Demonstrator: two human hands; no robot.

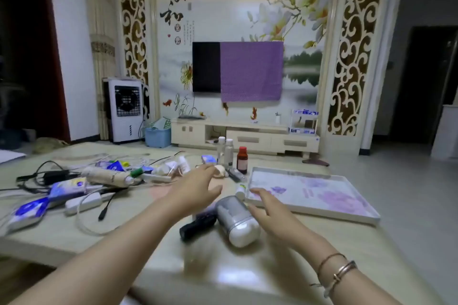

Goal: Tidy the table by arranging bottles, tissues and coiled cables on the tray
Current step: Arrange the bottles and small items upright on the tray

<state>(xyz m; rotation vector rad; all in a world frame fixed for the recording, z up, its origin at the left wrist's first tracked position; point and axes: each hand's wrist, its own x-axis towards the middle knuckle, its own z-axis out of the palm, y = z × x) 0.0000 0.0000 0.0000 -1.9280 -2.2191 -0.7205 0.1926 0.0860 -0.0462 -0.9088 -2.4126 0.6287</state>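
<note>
home living room, wall-mounted tv (206, 67), low tv cabinet (245, 137), probably air cooler (126, 110)

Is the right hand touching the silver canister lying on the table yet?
Cannot tell. In the head view the right hand, fingers spread, sits right beside the silver canister, and its fingertips overlap the canister's edge, but no plain contact or gap shows.
</note>
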